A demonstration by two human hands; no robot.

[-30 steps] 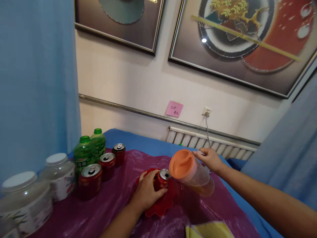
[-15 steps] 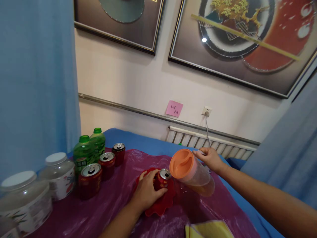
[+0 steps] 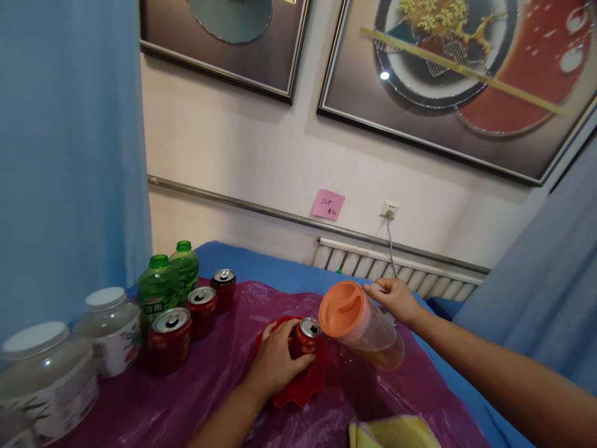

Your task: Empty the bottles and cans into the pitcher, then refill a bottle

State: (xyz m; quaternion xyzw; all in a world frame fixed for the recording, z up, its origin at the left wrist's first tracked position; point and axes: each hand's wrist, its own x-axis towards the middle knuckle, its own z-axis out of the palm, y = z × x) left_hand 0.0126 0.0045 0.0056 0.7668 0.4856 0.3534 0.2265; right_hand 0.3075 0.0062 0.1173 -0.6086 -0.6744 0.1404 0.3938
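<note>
In my right hand [image 3: 396,300] is the handle of a clear pitcher [image 3: 375,339], which leans to the left with its orange lid [image 3: 342,308] toward an opened red can [image 3: 308,339]. Brownish liquid lies low in the pitcher. The lid's edge is close beside the can's top; whether they touch, I cannot tell. My left hand [image 3: 275,361] is wrapped round the can from the left, thumb in front. Beneath the can is a red dish [image 3: 301,389] with a scalloped rim, partly covered by my left hand.
Several red cans [image 3: 170,342], green bottles [image 3: 158,289] and white-lidded jars [image 3: 109,333] stand at left. A yellow cloth [image 3: 394,432] lies at the front edge. Purple plastic sheeting [image 3: 224,367] covers the blue table cover [image 3: 242,264]. A radiator [image 3: 359,258] is behind.
</note>
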